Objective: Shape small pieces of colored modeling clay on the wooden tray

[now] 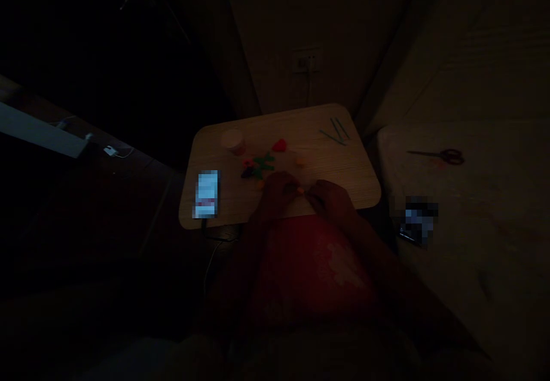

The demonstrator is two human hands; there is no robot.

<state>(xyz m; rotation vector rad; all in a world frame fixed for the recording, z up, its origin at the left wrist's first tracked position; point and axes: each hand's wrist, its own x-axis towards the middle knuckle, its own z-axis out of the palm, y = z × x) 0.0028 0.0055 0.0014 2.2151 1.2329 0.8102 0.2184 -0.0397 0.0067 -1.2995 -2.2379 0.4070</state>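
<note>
The scene is very dark. Near the front edge of the small wooden table, my left hand is closed, its fingertips pinching a small orange piece. My right hand meets it from the other side with fingers pressed together; what they grip is too dark to make out. Just beyond my left hand lie green pieces, a dark purple piece and a small red-orange piece. Farther back are a bright red piece and a yellow-orange piece.
A round tub stands at the table's back left, with a lit phone and its cable in front. Thin green sticks lie back right. On the pale surface to the right are scissors and a second, blurred device.
</note>
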